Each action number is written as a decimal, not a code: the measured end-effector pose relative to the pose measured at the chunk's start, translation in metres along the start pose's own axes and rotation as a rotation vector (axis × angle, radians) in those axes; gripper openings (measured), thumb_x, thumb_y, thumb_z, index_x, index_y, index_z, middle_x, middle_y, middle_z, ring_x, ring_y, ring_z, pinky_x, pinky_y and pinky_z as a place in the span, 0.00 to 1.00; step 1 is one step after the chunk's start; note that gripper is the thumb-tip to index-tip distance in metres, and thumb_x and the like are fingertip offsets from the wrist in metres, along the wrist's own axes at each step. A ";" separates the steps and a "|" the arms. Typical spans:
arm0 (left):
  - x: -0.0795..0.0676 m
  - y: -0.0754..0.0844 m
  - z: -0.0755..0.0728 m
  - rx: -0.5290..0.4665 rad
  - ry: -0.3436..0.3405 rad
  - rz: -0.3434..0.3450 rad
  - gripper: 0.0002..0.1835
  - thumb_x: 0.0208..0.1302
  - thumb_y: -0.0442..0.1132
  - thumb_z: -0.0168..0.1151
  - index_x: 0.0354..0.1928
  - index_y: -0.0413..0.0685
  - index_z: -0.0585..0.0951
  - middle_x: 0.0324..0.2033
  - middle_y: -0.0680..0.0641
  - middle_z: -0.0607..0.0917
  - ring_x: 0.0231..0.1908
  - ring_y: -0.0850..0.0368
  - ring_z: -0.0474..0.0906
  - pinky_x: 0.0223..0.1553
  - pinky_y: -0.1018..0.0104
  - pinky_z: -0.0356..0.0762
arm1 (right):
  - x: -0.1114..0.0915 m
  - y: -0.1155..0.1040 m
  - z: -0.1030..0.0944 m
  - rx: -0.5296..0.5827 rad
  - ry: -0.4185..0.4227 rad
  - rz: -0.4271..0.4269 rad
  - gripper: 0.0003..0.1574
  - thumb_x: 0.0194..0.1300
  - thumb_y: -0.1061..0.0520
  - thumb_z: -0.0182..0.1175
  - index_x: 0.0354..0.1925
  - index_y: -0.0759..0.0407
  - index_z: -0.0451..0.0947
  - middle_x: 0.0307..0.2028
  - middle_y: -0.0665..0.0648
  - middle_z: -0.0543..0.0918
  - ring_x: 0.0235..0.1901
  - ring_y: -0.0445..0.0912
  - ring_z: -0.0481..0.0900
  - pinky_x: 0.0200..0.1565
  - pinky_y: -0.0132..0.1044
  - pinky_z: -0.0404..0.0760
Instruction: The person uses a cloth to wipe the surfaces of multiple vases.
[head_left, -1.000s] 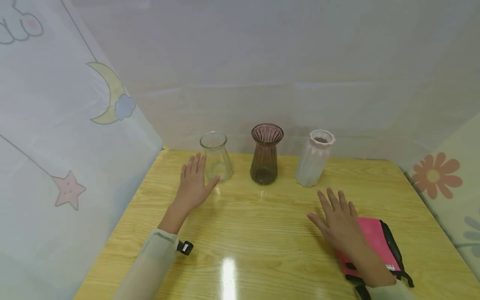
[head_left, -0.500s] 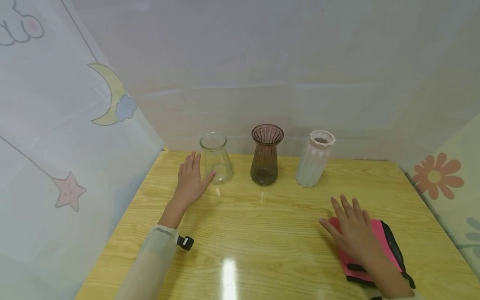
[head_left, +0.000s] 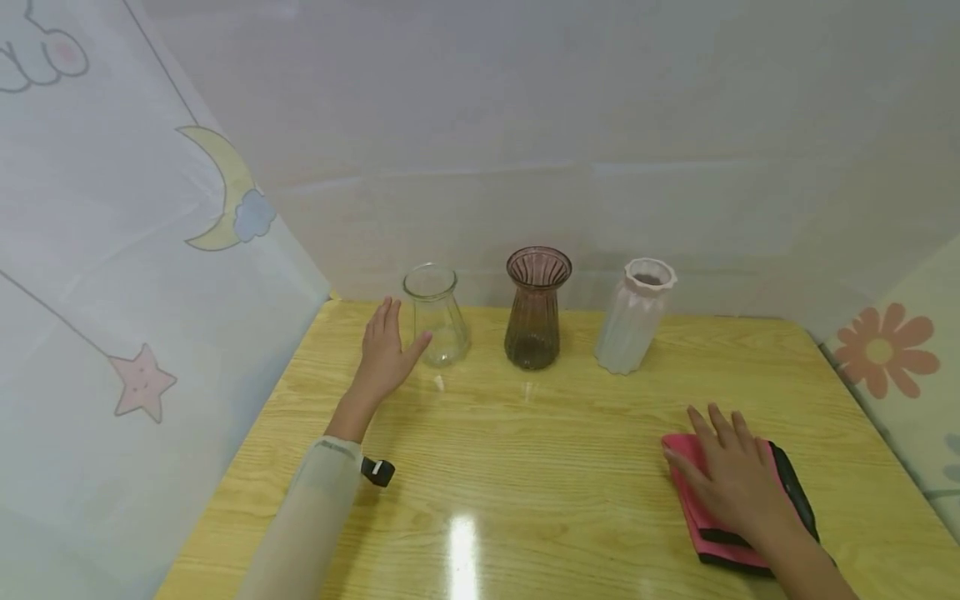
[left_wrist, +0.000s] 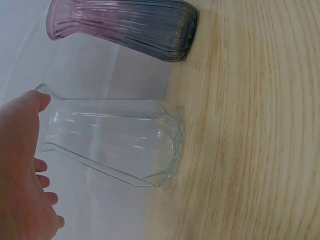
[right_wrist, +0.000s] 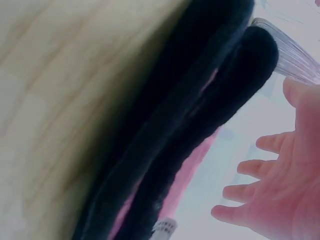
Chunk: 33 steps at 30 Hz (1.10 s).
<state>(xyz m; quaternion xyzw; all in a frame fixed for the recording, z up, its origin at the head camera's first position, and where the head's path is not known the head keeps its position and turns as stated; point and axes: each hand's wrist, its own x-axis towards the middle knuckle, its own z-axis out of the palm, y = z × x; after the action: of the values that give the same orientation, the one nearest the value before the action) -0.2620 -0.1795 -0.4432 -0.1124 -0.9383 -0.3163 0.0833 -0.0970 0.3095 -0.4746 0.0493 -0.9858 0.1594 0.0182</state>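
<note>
A clear glass vase (head_left: 442,333) stands upright at the back left of the table. My left hand (head_left: 386,354) is beside it, fingers extended and thumb overlapping its lower side in the head view. In the left wrist view, that thumb appears by the rim of the clear vase (left_wrist: 115,135). At the right, my right hand (head_left: 735,483) is over a folded pink cloth (head_left: 693,512) with black edging, palm down and fingers spread. The right wrist view shows the cloth's thick black folded edge (right_wrist: 165,145) and the hand (right_wrist: 280,180) above it, gripping nothing.
A ribbed purple-grey glass vase (head_left: 534,325) is to the right of the clear one, then a white fluted vase (head_left: 630,329). All three stand near the back edge of the wooden table (head_left: 525,467). Printed hangings (head_left: 480,125) enclose the back and sides.
My right hand has moved right and toward me, from the cloth's left part to over its middle. The left hand has shifted only slightly beside the clear vase. The vases stay in place.
</note>
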 end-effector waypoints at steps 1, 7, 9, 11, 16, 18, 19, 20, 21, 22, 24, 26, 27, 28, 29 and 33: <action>0.001 -0.001 0.000 -0.009 0.000 -0.001 0.51 0.73 0.67 0.47 0.80 0.38 0.43 0.79 0.36 0.40 0.79 0.38 0.35 0.75 0.37 0.36 | 0.000 0.001 0.000 -0.011 -0.002 0.003 0.52 0.75 0.32 0.51 0.76 0.67 0.54 0.73 0.81 0.52 0.72 0.79 0.42 0.62 0.81 0.44; 0.006 -0.007 0.001 -0.049 0.025 -0.007 0.51 0.73 0.66 0.50 0.79 0.37 0.45 0.79 0.36 0.42 0.78 0.35 0.37 0.73 0.34 0.41 | -0.001 0.006 0.002 -0.039 -0.018 0.016 0.52 0.73 0.31 0.52 0.76 0.67 0.55 0.72 0.81 0.54 0.70 0.80 0.47 0.62 0.80 0.47; 0.008 -0.008 0.002 -0.055 0.028 -0.008 0.51 0.73 0.66 0.51 0.79 0.38 0.45 0.79 0.36 0.42 0.78 0.35 0.38 0.73 0.33 0.42 | -0.002 0.007 0.002 -0.040 -0.023 0.017 0.52 0.73 0.31 0.52 0.75 0.67 0.56 0.72 0.81 0.55 0.70 0.80 0.48 0.62 0.80 0.48; 0.009 -0.009 0.002 -0.062 0.025 -0.011 0.51 0.73 0.66 0.52 0.79 0.38 0.45 0.79 0.36 0.42 0.77 0.34 0.38 0.73 0.33 0.43 | -0.002 0.007 0.002 -0.037 -0.028 0.020 0.52 0.73 0.31 0.52 0.75 0.67 0.56 0.71 0.81 0.55 0.69 0.80 0.48 0.61 0.81 0.49; 0.014 -0.011 0.003 -0.110 0.014 -0.021 0.51 0.72 0.66 0.52 0.80 0.41 0.44 0.79 0.37 0.42 0.78 0.37 0.38 0.74 0.35 0.45 | -0.004 0.011 0.002 -0.040 -0.032 0.022 0.51 0.74 0.31 0.51 0.75 0.67 0.57 0.71 0.82 0.56 0.69 0.81 0.49 0.58 0.81 0.50; 0.016 -0.011 0.004 -0.125 0.009 -0.017 0.51 0.72 0.66 0.52 0.80 0.41 0.44 0.79 0.37 0.43 0.78 0.37 0.38 0.74 0.36 0.46 | -0.005 0.012 0.002 -0.047 -0.038 0.025 0.51 0.74 0.31 0.51 0.75 0.67 0.57 0.71 0.82 0.56 0.69 0.81 0.50 0.58 0.82 0.51; 0.017 -0.011 0.004 -0.126 0.008 -0.015 0.51 0.72 0.66 0.52 0.80 0.41 0.44 0.79 0.37 0.43 0.78 0.37 0.38 0.74 0.36 0.46 | -0.005 0.013 0.002 -0.049 -0.043 0.026 0.51 0.74 0.31 0.50 0.75 0.67 0.57 0.70 0.82 0.56 0.68 0.81 0.50 0.58 0.82 0.51; 0.018 -0.011 0.004 -0.128 0.007 -0.015 0.51 0.72 0.66 0.52 0.80 0.41 0.44 0.79 0.37 0.43 0.78 0.37 0.38 0.74 0.36 0.45 | -0.005 0.013 0.002 -0.051 -0.050 0.029 0.51 0.74 0.31 0.50 0.75 0.67 0.57 0.70 0.82 0.56 0.68 0.81 0.50 0.58 0.82 0.50; 0.019 -0.011 0.004 -0.132 0.005 -0.016 0.51 0.72 0.66 0.52 0.80 0.42 0.44 0.79 0.37 0.44 0.78 0.38 0.38 0.74 0.37 0.45 | -0.005 0.014 0.003 -0.054 -0.056 0.032 0.51 0.74 0.30 0.49 0.75 0.67 0.57 0.70 0.82 0.56 0.68 0.81 0.50 0.58 0.82 0.50; 0.020 -0.011 0.004 -0.129 0.002 -0.018 0.51 0.72 0.67 0.52 0.80 0.42 0.44 0.79 0.38 0.44 0.78 0.38 0.38 0.74 0.37 0.45 | -0.005 0.015 0.003 -0.058 -0.060 0.034 0.51 0.74 0.30 0.49 0.75 0.67 0.57 0.70 0.82 0.57 0.68 0.81 0.50 0.58 0.82 0.51; 0.023 -0.011 0.004 -0.126 -0.003 -0.019 0.52 0.71 0.67 0.52 0.81 0.43 0.43 0.80 0.38 0.44 0.78 0.38 0.38 0.75 0.38 0.45 | -0.006 0.016 0.005 -0.066 -0.066 0.038 0.52 0.74 0.29 0.49 0.74 0.67 0.58 0.69 0.82 0.57 0.67 0.81 0.51 0.57 0.82 0.51; 0.025 -0.011 0.005 -0.127 -0.002 -0.024 0.52 0.71 0.67 0.52 0.81 0.44 0.43 0.80 0.38 0.44 0.78 0.39 0.39 0.75 0.39 0.45 | -0.006 0.018 0.006 -0.075 -0.065 0.038 0.52 0.74 0.29 0.49 0.74 0.67 0.58 0.69 0.82 0.58 0.66 0.81 0.51 0.57 0.82 0.52; 0.026 -0.011 0.005 -0.125 0.000 -0.024 0.51 0.71 0.67 0.53 0.81 0.44 0.43 0.79 0.38 0.45 0.78 0.39 0.39 0.75 0.39 0.45 | -0.006 0.018 0.007 -0.081 -0.063 0.036 0.51 0.74 0.29 0.49 0.74 0.67 0.59 0.69 0.82 0.58 0.66 0.82 0.52 0.57 0.82 0.52; 0.027 -0.011 0.005 -0.123 0.005 -0.022 0.51 0.72 0.66 0.53 0.80 0.43 0.44 0.79 0.37 0.45 0.78 0.38 0.39 0.75 0.39 0.45 | -0.006 0.019 0.008 -0.085 -0.067 0.038 0.51 0.74 0.29 0.49 0.74 0.66 0.59 0.69 0.82 0.59 0.66 0.82 0.52 0.57 0.82 0.53; 0.028 -0.011 0.005 -0.122 0.010 -0.021 0.51 0.72 0.65 0.53 0.80 0.42 0.44 0.79 0.37 0.46 0.78 0.38 0.40 0.75 0.40 0.46 | -0.006 0.020 0.008 -0.090 -0.070 0.039 0.51 0.74 0.28 0.49 0.74 0.66 0.59 0.69 0.82 0.59 0.66 0.82 0.52 0.57 0.82 0.53; 0.032 -0.014 0.006 -0.114 0.028 -0.021 0.50 0.72 0.64 0.54 0.80 0.41 0.45 0.79 0.37 0.48 0.78 0.39 0.42 0.76 0.42 0.46 | -0.006 0.021 0.009 -0.106 -0.086 0.048 0.52 0.74 0.28 0.47 0.73 0.67 0.60 0.68 0.82 0.59 0.65 0.83 0.52 0.56 0.82 0.53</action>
<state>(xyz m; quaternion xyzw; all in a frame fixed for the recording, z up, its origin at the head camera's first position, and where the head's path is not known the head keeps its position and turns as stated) -0.2966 -0.1811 -0.4489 -0.1024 -0.9186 -0.3717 0.0865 -0.0932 0.3272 -0.4898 0.0312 -0.9936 0.1052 -0.0253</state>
